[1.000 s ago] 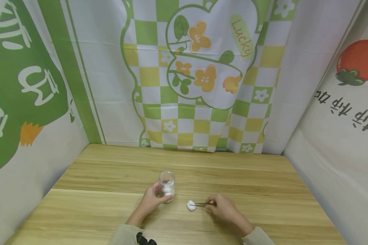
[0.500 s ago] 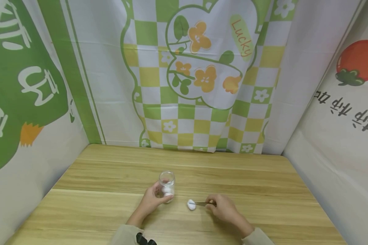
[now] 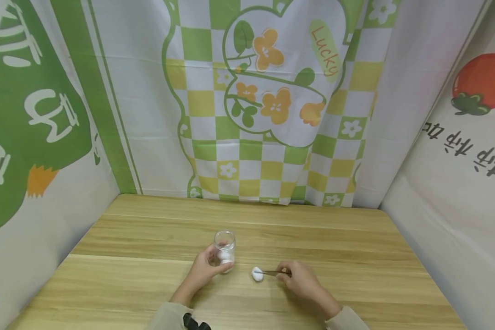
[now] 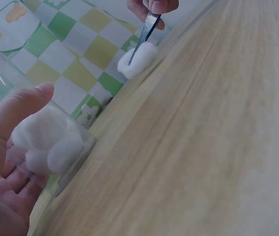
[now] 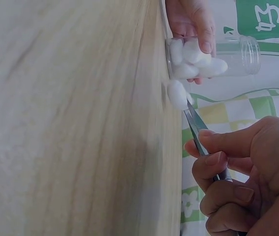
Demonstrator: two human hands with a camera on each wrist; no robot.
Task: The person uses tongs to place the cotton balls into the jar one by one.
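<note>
My left hand (image 3: 201, 271) grips a clear jar (image 3: 224, 241), its thumb across the near side. The jar stands upright with an open mouth, and several white cotton balls (image 5: 192, 60) fill its lower part. In my right hand (image 3: 304, 281) a pair of metal tweezers (image 5: 196, 124) is pinched between thumb and fingers. Their tips grip one cotton ball (image 4: 138, 60), which appears just over the tabletop, to the right of the jar. In the right wrist view this cotton ball sits close beside the jar's base.
The wooden table (image 3: 156, 229) stretches out around both hands. Behind it hangs a green and yellow checked cloth (image 3: 268, 169), with printed white cloth walls at the left and right (image 3: 449, 220). A black strap (image 3: 193, 321) shows at the left sleeve.
Over the last second the tweezers and their cotton ball have shifted very slightly upward in the head view. The left hand and jar stay where they were.
</note>
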